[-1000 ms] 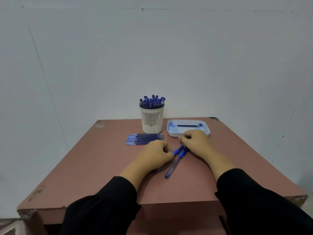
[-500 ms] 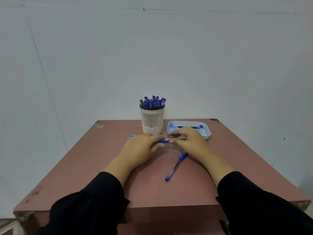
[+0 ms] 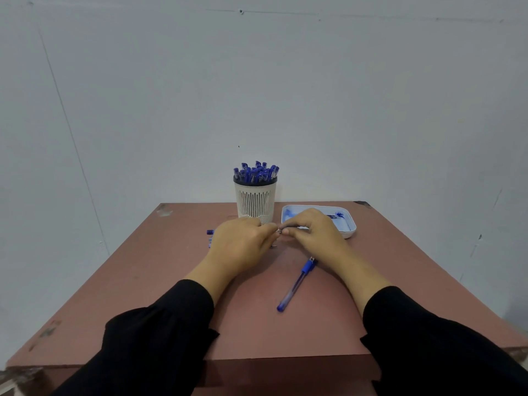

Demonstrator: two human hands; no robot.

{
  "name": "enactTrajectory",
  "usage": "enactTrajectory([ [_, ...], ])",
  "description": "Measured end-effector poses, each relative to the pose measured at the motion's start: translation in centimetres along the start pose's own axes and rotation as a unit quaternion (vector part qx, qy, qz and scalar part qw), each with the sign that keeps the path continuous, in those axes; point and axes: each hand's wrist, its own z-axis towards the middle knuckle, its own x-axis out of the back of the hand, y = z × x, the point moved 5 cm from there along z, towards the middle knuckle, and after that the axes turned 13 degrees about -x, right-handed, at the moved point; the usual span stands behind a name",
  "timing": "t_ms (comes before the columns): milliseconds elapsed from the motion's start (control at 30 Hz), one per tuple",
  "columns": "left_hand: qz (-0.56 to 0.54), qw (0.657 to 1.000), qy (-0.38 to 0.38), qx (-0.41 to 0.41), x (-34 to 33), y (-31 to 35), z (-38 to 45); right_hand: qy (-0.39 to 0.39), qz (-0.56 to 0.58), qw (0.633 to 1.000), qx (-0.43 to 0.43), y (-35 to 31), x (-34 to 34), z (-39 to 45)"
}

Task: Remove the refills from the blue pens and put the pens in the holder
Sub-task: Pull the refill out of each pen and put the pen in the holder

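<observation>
A reddish-brown table [image 3: 148,281] fills the lower view. At its far side stands a white slotted holder [image 3: 255,201] packed with blue pens [image 3: 256,172], a white tray [image 3: 350,226] just to its right. In front of the holder, the left hand [image 3: 243,247] and right hand [image 3: 313,232] meet, fingers curled, pinching a mostly hidden pen between them. Another blue pen [image 3: 297,284] lies nearer, and refills [image 3: 210,238] peek out left of the left hand.

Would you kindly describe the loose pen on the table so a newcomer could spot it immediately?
On the reddish-brown table, look nearer than the white slotted holder. The loose pen lies diagonally by the right hand, alone and flat, unlike the pens upright in the holder.
</observation>
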Motion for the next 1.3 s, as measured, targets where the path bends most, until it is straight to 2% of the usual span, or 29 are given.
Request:
enactTrajectory([
  [133,-0.031,0.999,0.009,0.025,0.3,-0.6,-0.6,0.017,0.03,0.999,0.006,-0.1,0.5,-0.4],
  [233,-0.061,0.997,0.013,0.044,0.5,-0.6,-0.9,0.019,0.012,1.0,-0.001,0.1,0.6,-0.5],
  [433,-0.116,0.981,0.003,0.156,0.4,-2.1,-1.9,0.018,-0.153,0.986,-0.055,1.7,1.0,-0.3],
  [567,-0.156,0.967,-0.016,0.201,0.1,-2.6,-2.2,0.0,-0.193,0.978,-0.078,2.0,0.8,-0.4],
  [733,-0.172,0.97,-0.021,0.168,-0.2,-2.2,-1.8,-0.008,-0.196,0.975,-0.101,2.0,0.9,-0.3],
  [833,-0.178,0.974,-0.01,0.138,-0.3,-2.0,-1.6,0.014,-0.181,0.98,-0.087,2.0,1.0,-0.2],
  [967,-0.158,0.983,0.016,0.09,-0.2,-1.6,-1.1,0.053,-0.071,0.995,-0.036,1.1,0.7,0.1],
  [1133,-0.149,0.987,0.024,0.059,-0.1,-0.8,-0.6,-0.005,-0.099,0.995,-0.013,0.1,-1.1,0.4],
  [1300,-0.152,0.986,0.016,0.059,-0.3,-0.9,-0.6,0.003,-0.022,0.999,-0.035,0.1,-0.7,0.5],
])
